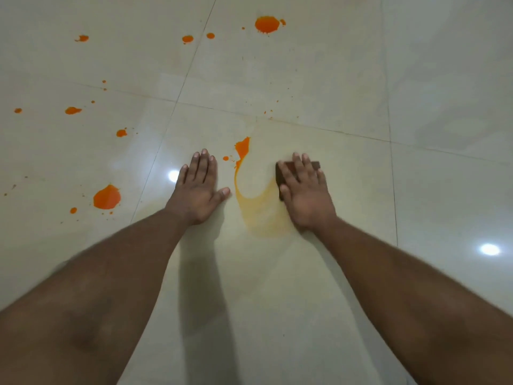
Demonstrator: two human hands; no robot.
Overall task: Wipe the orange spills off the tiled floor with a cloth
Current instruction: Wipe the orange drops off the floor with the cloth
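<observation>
Glossy cream tiles (305,87) with thin grout lines fill the whole view, and two bright light reflections are seen on them. Both bare forearms are stretched forward over the floor. The left hand (198,188) is laid flat on the tile, palm down, with the fingers straight and the thumb spread toward the right; nothing is held in it. The right hand (304,191) is pressed flat, fingers extended, on top of a dark brown cloth (313,165), which is folded small and largely hidden under the palm, so its exact shape can only be guessed at; it may be a folded rag or a pad.

Between the two hands a pale orange smear (261,209) is spread across the tile, curving from the cloth's left edge down toward the right wrist. Just beyond the left hand's fingertips, between the hands, a thicker orange streak (242,148) is left unwiped, with a small drop beside it. A large orange blot (107,197) is seen to the left of the left hand, near the wrist. Smaller drops (121,133) are scattered farther left and ahead. Well ahead of the right hand, another large round spill (267,24) is found near the top of the view.
</observation>
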